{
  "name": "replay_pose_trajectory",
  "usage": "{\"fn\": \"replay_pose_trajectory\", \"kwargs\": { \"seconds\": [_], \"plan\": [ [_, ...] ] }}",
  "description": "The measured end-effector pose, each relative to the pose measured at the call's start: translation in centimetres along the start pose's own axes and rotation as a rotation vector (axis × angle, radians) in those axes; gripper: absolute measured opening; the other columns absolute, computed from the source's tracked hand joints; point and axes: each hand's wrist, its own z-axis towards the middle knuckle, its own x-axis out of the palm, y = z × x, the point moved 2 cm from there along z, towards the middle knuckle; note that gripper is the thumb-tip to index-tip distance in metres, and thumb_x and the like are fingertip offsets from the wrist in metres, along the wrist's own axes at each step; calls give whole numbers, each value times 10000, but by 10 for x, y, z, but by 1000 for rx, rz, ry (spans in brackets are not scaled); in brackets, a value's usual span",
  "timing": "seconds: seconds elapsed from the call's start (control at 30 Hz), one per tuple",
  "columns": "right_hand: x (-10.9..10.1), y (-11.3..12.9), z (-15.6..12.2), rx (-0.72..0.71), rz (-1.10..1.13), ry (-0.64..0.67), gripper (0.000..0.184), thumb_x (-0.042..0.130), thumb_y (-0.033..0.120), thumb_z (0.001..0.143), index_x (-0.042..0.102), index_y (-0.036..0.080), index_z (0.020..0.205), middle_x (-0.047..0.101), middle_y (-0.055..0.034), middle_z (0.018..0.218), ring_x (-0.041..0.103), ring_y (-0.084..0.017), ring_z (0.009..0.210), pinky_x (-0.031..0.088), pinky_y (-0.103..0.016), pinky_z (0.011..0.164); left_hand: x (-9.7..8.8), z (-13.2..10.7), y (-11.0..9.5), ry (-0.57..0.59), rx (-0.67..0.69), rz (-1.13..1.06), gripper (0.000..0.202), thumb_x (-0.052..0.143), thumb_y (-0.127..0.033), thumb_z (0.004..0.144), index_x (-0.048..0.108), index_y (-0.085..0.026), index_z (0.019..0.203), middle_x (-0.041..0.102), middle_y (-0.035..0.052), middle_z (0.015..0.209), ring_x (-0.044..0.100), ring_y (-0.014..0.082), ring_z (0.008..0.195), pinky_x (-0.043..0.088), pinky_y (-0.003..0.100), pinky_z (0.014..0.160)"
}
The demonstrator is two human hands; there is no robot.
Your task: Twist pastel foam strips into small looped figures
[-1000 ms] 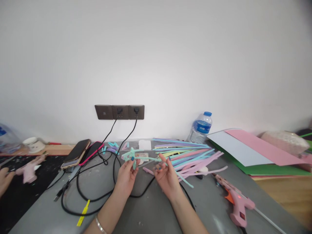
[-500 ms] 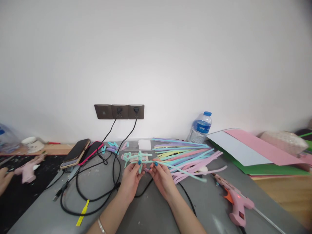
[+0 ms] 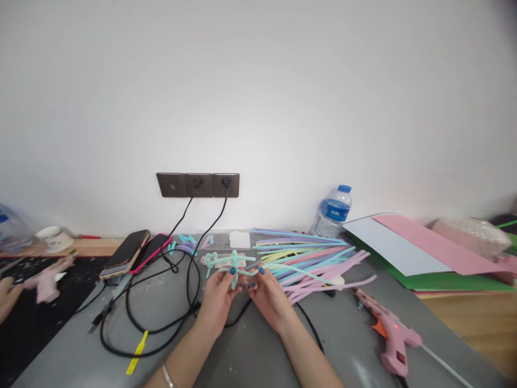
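Note:
My left hand (image 3: pixel 218 296) and my right hand (image 3: pixel 267 297) meet over the grey table (image 3: pixel 250 350), both pinching a mint-green pipe cleaner shape (image 3: pixel 228 263) with loops at its left end. The left fingers pinch its middle. The right fingers grip a long mint strand (image 3: pixel 299 272) that runs off to the right over a pile of pastel pipe cleaners (image 3: pixel 311 256).
Black cables (image 3: pixel 161 302) loop from the wall sockets (image 3: pixel 197 185). Two phones (image 3: pixel 135 251) lie at left, a water bottle (image 3: pixel 335 212) and coloured paper sheets (image 3: pixel 420 248) at right. A pink glue gun (image 3: pixel 390 337) lies near right. Another person's hand (image 3: pixel 6 299) is at far left.
My right hand has moved left to meet the left hand and closed on the mint strand. The strand's free end has swung up toward the pile.

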Motion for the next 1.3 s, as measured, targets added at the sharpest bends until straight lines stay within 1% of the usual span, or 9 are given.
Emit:
{"fn": "replay_pose_trajectory", "kwargs": {
  "seconds": [0.17, 0.27, 0.43, 0.57, 0.73, 0.83, 1.0, 1.13, 1.3],
  "plan": [
    [6, 3, -3, 9, 7, 41, 189, 791, 322, 693, 656, 198, 738, 652, 36, 719, 478, -78, 537, 448, -208, 579, 3, -1, -2, 56, -11, 47, 347, 872, -333, 513, 693, -134, 733, 709, 27, 684, 662, 122, 597, 508, 173, 501],
    [7, 5, -4, -23, -22, 54, 189, 796, 319, 686, 663, 205, 757, 662, 19, 728, 536, -103, 595, 465, -221, 611, 5, -3, -4, 84, -12, 70, 354, 873, -336, 512, 687, -136, 737, 710, 35, 689, 658, 130, 611, 502, 182, 504],
    [5, 3, -4, -70, -75, 78, 166, 814, 247, 661, 666, 206, 723, 674, 14, 775, 594, -111, 648, 496, -240, 679, 3, -4, -3, 39, 18, 38, 368, 880, -325, 492, 670, -143, 733, 683, 3, 683, 626, 107, 606, 489, 179, 510],
    [6, 2, -4, -84, -119, 97, 174, 807, 208, 677, 678, 200, 793, 687, 6, 811, 629, -111, 719, 496, -237, 750, 1, -2, -1, 11, 2, 21, 369, 879, -312, 495, 649, -145, 730, 652, -18, 675, 601, 87, 583, 478, 172, 503],
    [6, 1, -3, -103, -156, 28, 201, 831, 230, 646, 655, 176, 727, 685, 5, 701, 641, -122, 662, 512, -259, 712, 1, -3, 0, 46, -15, 39, 357, 872, -293, 517, 611, -150, 714, 641, -24, 639, 599, 86, 567, 474, 165, 500],
    [4, 1, -3, -113, -144, -22, 221, 832, 262, 644, 646, 171, 722, 713, -25, 750, 676, -151, 713, 523, -277, 716, 1, -4, 0, 39, -34, 32, 373, 876, -264, 509, 615, -161, 756, 640, -36, 617, 601, 83, 548, 487, 172, 521],
    [6, 2, -4, -159, -194, 45, 184, 786, 248, 705, 618, 172, 696, 721, -51, 855, 692, -176, 748, 534, -323, 750, -1, -2, 0, 58, 20, 29, 353, 864, -243, 533, 664, -160, 812, 667, -24, 665, 619, 89, 581, 496, 177, 550],
    [9, 4, -4, -226, -263, 74, 189, 766, 247, 721, 598, 186, 660, 706, -28, 831, 672, -176, 729, 535, -331, 734, -2, 0, 2, 42, 58, 54, 326, 851, -242, 551, 690, -150, 819, 671, -10, 670, 621, 105, 601, 493, 189, 558],
    [8, 5, -3, -239, -353, 60, 202, 767, 285, 715, 597, 193, 655, 695, -22, 778, 655, -176, 700, 525, -333, 712, -1, 1, 1, 20, 62, 64, 337, 856, -254, 537, 708, -147, 820, 662, -14, 661, 598, 83, 566, 467, 160, 518]
  ]
}}
